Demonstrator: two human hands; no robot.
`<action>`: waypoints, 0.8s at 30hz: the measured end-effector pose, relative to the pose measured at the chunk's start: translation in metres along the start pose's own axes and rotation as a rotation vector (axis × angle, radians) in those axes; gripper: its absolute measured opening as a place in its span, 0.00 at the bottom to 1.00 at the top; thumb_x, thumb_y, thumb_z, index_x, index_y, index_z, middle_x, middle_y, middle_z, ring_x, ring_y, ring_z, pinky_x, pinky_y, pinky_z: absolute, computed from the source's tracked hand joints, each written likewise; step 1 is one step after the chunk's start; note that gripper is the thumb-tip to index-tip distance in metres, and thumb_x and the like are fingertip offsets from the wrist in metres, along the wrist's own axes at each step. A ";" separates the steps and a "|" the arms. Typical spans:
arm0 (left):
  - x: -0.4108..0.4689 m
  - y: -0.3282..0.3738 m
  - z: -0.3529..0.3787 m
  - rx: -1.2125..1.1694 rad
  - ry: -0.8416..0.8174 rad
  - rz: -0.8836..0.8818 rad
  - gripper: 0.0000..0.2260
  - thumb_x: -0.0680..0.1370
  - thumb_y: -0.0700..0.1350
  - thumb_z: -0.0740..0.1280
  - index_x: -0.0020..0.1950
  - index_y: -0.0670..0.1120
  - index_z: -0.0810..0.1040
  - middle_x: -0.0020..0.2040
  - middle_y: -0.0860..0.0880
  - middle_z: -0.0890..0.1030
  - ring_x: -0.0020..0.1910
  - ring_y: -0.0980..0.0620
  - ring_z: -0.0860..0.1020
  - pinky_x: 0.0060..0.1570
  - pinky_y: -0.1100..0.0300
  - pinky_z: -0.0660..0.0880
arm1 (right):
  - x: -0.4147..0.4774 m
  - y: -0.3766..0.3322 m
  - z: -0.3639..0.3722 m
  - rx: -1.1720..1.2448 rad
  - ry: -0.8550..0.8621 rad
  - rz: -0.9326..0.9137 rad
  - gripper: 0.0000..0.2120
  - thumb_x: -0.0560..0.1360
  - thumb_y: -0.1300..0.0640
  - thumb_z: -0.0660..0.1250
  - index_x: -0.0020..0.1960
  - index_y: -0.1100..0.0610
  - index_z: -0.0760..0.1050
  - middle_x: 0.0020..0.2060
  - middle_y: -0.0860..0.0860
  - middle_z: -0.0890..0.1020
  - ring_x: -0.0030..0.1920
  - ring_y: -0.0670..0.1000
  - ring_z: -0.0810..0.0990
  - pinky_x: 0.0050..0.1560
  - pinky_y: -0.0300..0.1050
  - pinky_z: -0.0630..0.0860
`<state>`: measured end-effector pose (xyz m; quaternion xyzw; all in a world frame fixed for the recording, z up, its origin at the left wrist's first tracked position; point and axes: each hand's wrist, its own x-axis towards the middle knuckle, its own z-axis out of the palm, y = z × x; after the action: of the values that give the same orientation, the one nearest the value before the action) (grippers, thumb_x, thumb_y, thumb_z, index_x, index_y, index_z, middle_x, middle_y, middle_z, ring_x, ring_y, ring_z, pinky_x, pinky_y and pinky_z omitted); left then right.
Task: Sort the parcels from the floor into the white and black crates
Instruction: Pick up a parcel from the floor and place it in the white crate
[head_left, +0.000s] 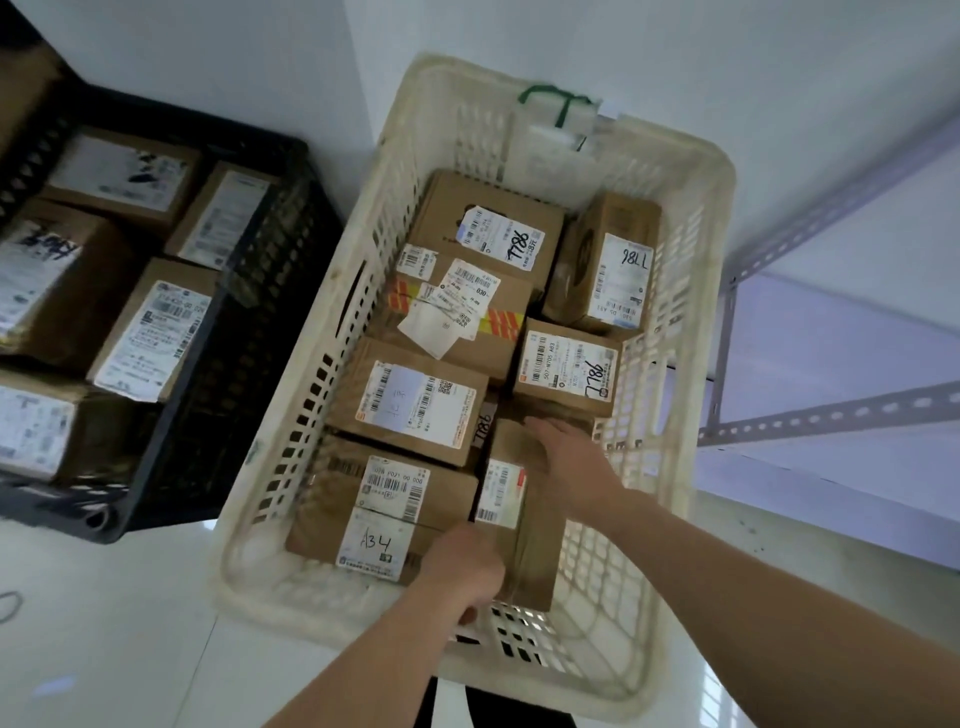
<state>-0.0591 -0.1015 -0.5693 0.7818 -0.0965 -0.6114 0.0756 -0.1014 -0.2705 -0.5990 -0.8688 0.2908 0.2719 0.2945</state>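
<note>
While the left hand curls its fingers round the near end of a parcel in the white crate, the right hand rests straight fingers on its far end.

Matt brown cardboard boxes with paper labels are seen; both the white crate and black crate are perforated plastic.

This looks like a parcel sorting room: labelled cardboard parcels fill a white crate and a black crate, beside metal shelving.
</note>
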 end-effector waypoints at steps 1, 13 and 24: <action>0.002 0.001 0.000 0.008 0.004 0.011 0.07 0.83 0.37 0.58 0.48 0.43 0.74 0.44 0.47 0.78 0.49 0.48 0.84 0.50 0.57 0.82 | 0.000 0.001 0.003 0.003 -0.018 -0.013 0.32 0.80 0.55 0.68 0.81 0.54 0.61 0.79 0.57 0.65 0.78 0.60 0.63 0.78 0.53 0.62; 0.007 0.005 -0.006 0.035 -0.013 0.064 0.18 0.82 0.37 0.56 0.71 0.44 0.71 0.72 0.43 0.73 0.60 0.46 0.79 0.34 0.67 0.71 | 0.000 0.001 -0.006 -0.041 -0.084 -0.071 0.27 0.80 0.58 0.65 0.79 0.55 0.67 0.78 0.57 0.67 0.81 0.53 0.58 0.80 0.47 0.56; -0.025 0.019 -0.052 0.020 0.070 0.206 0.12 0.83 0.46 0.58 0.59 0.44 0.78 0.63 0.44 0.80 0.54 0.49 0.80 0.43 0.62 0.71 | -0.028 -0.027 -0.046 0.120 0.100 0.004 0.25 0.80 0.51 0.66 0.76 0.54 0.71 0.71 0.51 0.76 0.72 0.54 0.73 0.71 0.49 0.70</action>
<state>-0.0161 -0.1142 -0.5286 0.7892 -0.1801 -0.5718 0.1335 -0.0889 -0.2744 -0.5403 -0.8614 0.3225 0.2109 0.3308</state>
